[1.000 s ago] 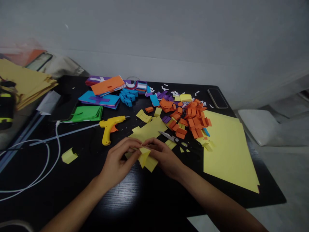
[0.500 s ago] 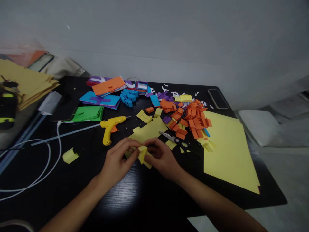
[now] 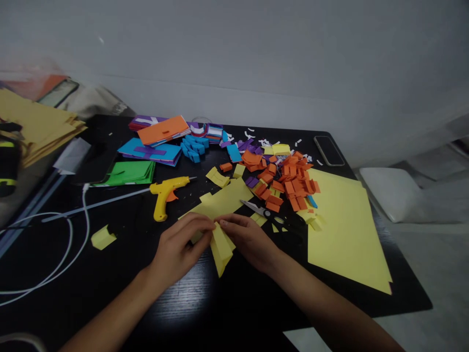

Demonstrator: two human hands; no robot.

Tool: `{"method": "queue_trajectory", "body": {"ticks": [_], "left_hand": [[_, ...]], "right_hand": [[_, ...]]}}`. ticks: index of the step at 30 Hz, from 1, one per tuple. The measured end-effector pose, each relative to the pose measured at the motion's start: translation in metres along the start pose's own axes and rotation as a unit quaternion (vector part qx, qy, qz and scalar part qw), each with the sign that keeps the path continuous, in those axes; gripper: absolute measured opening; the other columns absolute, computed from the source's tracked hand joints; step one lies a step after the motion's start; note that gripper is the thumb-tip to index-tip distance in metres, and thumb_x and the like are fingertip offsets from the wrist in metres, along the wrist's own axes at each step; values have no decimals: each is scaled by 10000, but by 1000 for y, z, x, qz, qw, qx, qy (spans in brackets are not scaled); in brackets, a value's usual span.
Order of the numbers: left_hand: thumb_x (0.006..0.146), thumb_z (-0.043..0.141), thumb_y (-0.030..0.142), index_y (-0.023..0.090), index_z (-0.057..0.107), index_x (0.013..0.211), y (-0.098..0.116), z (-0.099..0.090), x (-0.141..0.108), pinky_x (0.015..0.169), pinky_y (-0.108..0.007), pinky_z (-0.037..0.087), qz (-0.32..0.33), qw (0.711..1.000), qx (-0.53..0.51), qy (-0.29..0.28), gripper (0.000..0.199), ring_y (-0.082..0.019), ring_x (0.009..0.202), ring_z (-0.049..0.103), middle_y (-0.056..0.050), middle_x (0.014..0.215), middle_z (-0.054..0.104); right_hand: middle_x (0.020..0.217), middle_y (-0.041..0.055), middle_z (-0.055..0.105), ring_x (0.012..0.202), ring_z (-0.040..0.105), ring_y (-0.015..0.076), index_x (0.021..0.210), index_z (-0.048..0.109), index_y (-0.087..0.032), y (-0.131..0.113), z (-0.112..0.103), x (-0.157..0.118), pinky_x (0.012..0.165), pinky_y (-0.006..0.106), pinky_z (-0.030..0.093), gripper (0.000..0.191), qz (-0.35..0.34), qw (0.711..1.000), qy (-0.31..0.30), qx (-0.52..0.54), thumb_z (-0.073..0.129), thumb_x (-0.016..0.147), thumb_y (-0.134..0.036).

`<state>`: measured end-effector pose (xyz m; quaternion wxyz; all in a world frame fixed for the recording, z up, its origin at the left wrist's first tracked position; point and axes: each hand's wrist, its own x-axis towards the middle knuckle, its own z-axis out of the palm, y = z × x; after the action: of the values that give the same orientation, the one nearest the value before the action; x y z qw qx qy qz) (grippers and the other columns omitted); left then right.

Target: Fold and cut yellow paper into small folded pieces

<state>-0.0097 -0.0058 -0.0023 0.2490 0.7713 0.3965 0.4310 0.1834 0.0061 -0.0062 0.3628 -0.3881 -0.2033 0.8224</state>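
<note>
Yellow folded paper is pinched at its far end by the fingertips of the left hand and right hand, above the black tabletop. Scissors lie just beyond the right hand, near orange pieces; a glue gun rests beyond the left.

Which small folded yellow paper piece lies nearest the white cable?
The lone piece left of the yellow plastic glue gun; the held piece and others are right of it.

The yellow paper now juts nearer the camera.
</note>
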Motion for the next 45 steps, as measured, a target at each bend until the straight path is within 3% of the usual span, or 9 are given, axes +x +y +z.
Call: {"method": "queue_trajectory", "body": {"ticks": [6,16,26,31,36,40,45], "left_hand": [[920,662,31,186,675,1124,-3,-1,-7,865,-274,596,40,999,33,-8,256,-185,964,728,-79,1031,746],[961,641,139,173,677,1155,-6,-2,-5,843,-318,620,83,990,106,-30,201,-201,927,748,-91,1029,763],[909,663,66,174,711,1086,-7,2,-7,834,-306,602,94,989,110,-1,213,-195,893,741,-81,989,759],[902,679,81,180,724,1025,1,1,-1,768,-268,589,44,997,61,9,164,-185,869,724,-73,954,734],[912,723,204,189,704,915,2,1,3,634,-238,539,-114,993,-19,-3,25,-143,686,649,-14,794,697],[945,691,247,198,730,909,0,0,4,684,-262,514,-131,990,-49,-21,72,-158,768,636,-30,857,694],[954,665,313,196,759,923,5,-3,8,588,-236,484,-204,968,-132,-63,153,-139,641,591,5,716,654]], "right_hand": [[781,-17,709,704,648,120,863,723,-155,-1,-1,-2,704,251,481,299,44,999,-19,23,923,704,-310],[746,-27,679,672,618,121,813,691,-168,-1,4,-4,678,256,454,272,22,1000,-3,14,907,713,-300],[776,-26,688,693,608,125,818,706,-179,3,4,-2,711,268,442,230,-3,1000,5,3,889,703,-256],[826,-15,705,760,625,131,831,711,-182,2,3,-3,766,269,454,224,-37,999,3,-24,883,715,-264],[855,-6,700,808,637,162,884,715,-201,-1,2,-5,798,299,485,250,-106,987,34,-115,877,738,-325],[935,13,709,898,657,193,928,731,-225,-4,2,-6,863,335,508,247,-165,971,36,-167,854,770,-370],[953,22,714,916,661,199,957,748,-230,-5,1,-6,881,347,513,232,-165,970,28,-178,824,805,-388]]}}
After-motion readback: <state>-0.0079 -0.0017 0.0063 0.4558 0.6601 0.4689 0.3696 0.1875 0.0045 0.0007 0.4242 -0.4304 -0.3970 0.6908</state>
